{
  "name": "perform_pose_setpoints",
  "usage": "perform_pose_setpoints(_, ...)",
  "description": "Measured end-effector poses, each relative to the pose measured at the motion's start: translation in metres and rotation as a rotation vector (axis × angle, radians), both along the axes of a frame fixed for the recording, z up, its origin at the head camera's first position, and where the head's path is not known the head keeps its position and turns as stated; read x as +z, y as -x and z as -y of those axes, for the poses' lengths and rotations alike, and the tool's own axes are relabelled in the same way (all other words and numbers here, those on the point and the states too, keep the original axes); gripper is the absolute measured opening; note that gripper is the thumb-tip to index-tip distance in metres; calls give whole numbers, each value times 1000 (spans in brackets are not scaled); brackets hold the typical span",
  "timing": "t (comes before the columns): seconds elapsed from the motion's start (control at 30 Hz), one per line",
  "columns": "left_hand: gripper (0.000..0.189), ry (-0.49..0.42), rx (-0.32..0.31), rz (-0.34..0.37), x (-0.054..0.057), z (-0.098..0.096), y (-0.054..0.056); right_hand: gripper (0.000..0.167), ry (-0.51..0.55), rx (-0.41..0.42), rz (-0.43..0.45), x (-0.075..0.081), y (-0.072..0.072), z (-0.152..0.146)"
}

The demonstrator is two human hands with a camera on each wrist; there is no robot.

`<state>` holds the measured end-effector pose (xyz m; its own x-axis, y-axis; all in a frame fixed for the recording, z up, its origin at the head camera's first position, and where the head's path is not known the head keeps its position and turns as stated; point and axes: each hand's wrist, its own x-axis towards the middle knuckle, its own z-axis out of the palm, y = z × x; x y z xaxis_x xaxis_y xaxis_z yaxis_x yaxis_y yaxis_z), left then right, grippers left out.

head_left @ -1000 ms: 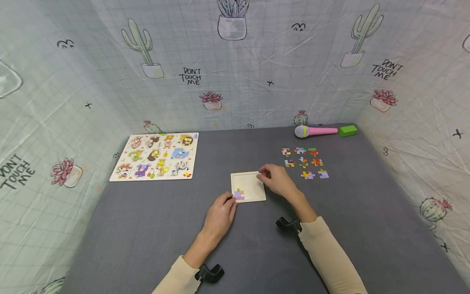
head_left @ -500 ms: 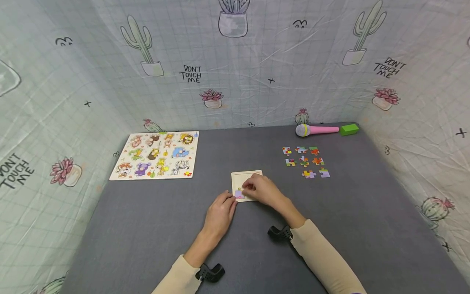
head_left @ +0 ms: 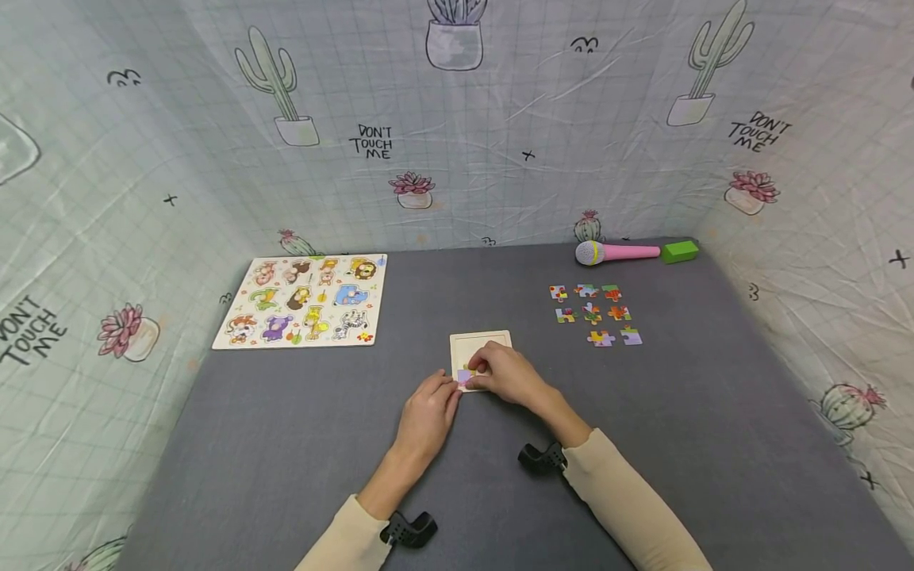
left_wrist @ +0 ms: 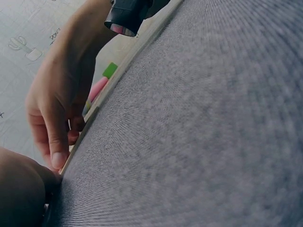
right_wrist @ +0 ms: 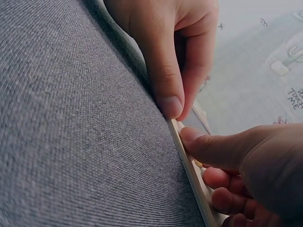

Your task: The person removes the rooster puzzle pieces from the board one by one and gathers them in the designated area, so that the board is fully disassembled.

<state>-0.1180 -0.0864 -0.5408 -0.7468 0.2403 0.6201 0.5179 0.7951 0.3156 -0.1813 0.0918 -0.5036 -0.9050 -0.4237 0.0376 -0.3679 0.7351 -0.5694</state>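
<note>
A small square wooden puzzle tray (head_left: pixel 460 346) lies on the grey table before me. One lilac jigsaw piece (head_left: pixel 463 377) sits in its near left corner. My left hand (head_left: pixel 426 416) pinches that corner of the tray between thumb and fingers, as the right wrist view shows at the tray's edge (right_wrist: pixel 191 170). My right hand (head_left: pixel 510 373) reaches over the tray from the right, its thumb and curled fingertips at the right side of the lilac piece. That hand hides the tray's near right part.
Several loose jigsaw pieces (head_left: pixel 592 314) lie in rows to the right. Behind them are a pink toy microphone (head_left: pixel 621 252) and a green block (head_left: pixel 680 252). An animal puzzle board (head_left: pixel 303 302) lies at the back left. A printed cloth (head_left: pixel 457 143) walls the table's back and sides.
My right hand has moved from the tray's far right corner to the lilac piece, and its thumb has come down near the front edge. The left hand has stayed at the corner.
</note>
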Motion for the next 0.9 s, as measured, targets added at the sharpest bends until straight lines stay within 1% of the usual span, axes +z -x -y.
perform_pose_setpoints(0.3, 12, 1, -2, 3, 1, 0, 0, 27, 31, -15, 29, 1, 0, 0)
perform_pose_setpoints(0.5, 12, 6, -3, 11, 2, 0, 0, 24, 76, -13, 27, 0, 1, 0)
perform_pose_setpoints(0.9, 12, 10, -1, 9, 3, 0, -1, 17, 229, 57, 49, 0, 2, -3)
